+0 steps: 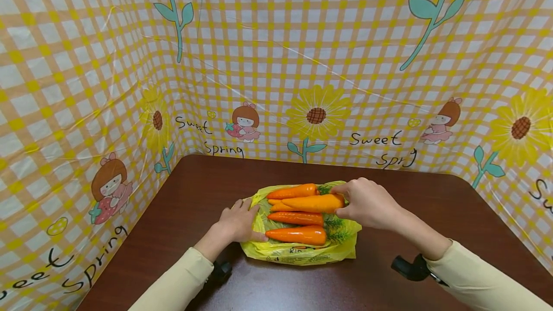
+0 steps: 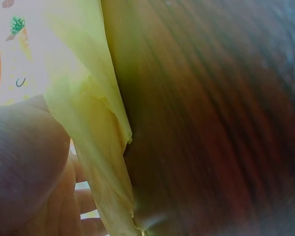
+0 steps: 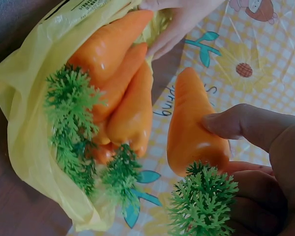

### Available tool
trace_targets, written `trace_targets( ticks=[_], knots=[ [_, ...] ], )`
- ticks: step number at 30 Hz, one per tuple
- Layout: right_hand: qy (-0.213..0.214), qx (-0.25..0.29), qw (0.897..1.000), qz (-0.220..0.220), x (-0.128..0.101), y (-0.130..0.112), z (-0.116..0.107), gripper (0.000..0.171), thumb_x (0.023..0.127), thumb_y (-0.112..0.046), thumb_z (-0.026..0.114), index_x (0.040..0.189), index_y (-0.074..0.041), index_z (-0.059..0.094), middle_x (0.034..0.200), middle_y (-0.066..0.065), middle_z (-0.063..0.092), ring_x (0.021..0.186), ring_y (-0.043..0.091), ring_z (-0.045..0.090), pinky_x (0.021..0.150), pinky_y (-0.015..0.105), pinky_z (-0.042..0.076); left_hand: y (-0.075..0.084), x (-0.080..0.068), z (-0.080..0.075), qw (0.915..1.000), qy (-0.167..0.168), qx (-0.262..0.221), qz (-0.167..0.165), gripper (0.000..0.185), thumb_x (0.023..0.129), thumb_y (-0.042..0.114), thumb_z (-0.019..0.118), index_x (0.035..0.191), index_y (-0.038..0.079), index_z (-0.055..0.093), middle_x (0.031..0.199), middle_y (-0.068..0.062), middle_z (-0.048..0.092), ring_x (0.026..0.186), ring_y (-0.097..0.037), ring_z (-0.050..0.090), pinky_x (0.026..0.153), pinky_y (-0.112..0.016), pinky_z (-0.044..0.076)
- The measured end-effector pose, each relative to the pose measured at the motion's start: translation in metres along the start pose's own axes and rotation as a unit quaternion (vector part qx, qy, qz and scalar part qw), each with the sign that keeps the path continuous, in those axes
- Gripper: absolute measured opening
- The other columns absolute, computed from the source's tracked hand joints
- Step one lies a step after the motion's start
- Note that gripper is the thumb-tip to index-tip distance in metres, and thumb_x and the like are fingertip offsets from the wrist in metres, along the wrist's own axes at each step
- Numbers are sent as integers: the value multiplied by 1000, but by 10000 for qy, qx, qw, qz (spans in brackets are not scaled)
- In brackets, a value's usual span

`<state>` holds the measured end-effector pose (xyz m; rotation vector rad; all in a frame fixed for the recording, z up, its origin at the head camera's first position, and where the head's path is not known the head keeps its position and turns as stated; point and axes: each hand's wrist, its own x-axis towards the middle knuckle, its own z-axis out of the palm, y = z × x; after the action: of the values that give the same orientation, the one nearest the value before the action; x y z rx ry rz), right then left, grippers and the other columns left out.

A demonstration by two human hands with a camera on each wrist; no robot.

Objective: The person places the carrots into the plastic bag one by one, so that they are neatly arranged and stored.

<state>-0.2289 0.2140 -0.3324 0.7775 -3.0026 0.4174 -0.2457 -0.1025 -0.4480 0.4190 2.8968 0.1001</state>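
Observation:
Several orange toy carrots (image 1: 297, 235) with green tops lie on a yellow plastic bag (image 1: 298, 253) on a brown table (image 1: 181, 191). My right hand (image 1: 340, 200) pinches the thick end of one carrot (image 1: 313, 203), holding it just above the others. In the right wrist view my thumb (image 3: 241, 123) presses on this held carrot (image 3: 189, 132), clear of the carrots on the bag (image 3: 123, 93). My left hand (image 1: 242, 220) rests flat on the bag's left edge, fingers fairly straight. The left wrist view shows the palm (image 2: 24, 167) beside the yellow bag (image 2: 88, 123).
Walls of yellow checked cloth (image 1: 276, 61) with sunflowers and "Sweet Spring" lettering enclose the table at the back and on both sides. Bare brown tabletop (image 1: 432, 196) lies around the bag. Dark wrist camera mounts (image 1: 408, 268) sit under both sleeves.

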Motion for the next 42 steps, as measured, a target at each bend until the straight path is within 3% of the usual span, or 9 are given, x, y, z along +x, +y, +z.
trace_targets(
  ticks=[11, 22, 31, 42],
  knots=[
    [-96, 70, 9998, -128, 6, -5, 15, 41, 81, -19, 79, 121, -11, 73, 68, -11, 59, 45, 7, 36, 45, 23, 24, 0, 0, 0, 10000, 5, 19, 6, 98, 81, 73, 67, 156, 17, 39, 164, -13, 29, 149, -37, 31, 110, -60, 37],
    [-121, -19, 9999, -75, 13, -10, 30, 46, 81, -20, 79, 125, -12, 73, 52, -7, 45, 43, 7, 28, 44, 22, 19, 1, 1, -2, 10000, -54, 58, -22, 98, 81, 75, 65, 157, 19, 37, 166, -12, 26, 151, -36, 29, 112, -60, 35],
    [-163, -3, 9998, -148, 16, -9, 44, 43, 80, -13, 74, 123, -11, 73, 49, -10, 27, 43, 7, 22, 45, 22, 15, 1, 2, -2, 10000, -74, 20, -32, 98, 82, 75, 64, 158, 20, 36, 166, -11, 25, 151, -36, 27, 112, -60, 35],
    [-54, -27, 9994, -338, 18, -7, 59, 42, 79, -12, 78, 121, -10, 74, 49, -11, 30, 44, 5, 22, 45, 21, 18, 0, 1, -2, 9999, 35, 96, 20, 98, 81, 74, 66, 156, 19, 39, 164, -12, 29, 150, -36, 31, 109, -60, 38]
  ],
)
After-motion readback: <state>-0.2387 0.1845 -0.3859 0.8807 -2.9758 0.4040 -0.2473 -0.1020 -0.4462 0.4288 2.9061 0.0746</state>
